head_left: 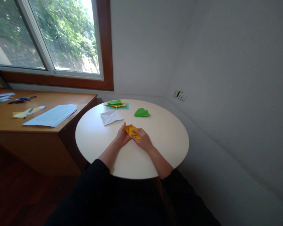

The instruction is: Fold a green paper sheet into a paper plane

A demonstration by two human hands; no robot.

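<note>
Fingers of both the left hand and right hand pinched the yellow folded paper flat against the counter, steadying its crease

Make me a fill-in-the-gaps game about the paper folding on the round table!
1. Both hands, left hand and right hand, press on a folded ____ paper piece.
2. The round white table also holds a folded paper shape coloured ____.
3. The flat folded sheet near the left hand is ____.
4. The long pale blue sheet lies on the wooden ____.

Missing words: yellow; green; white; desk
</note>
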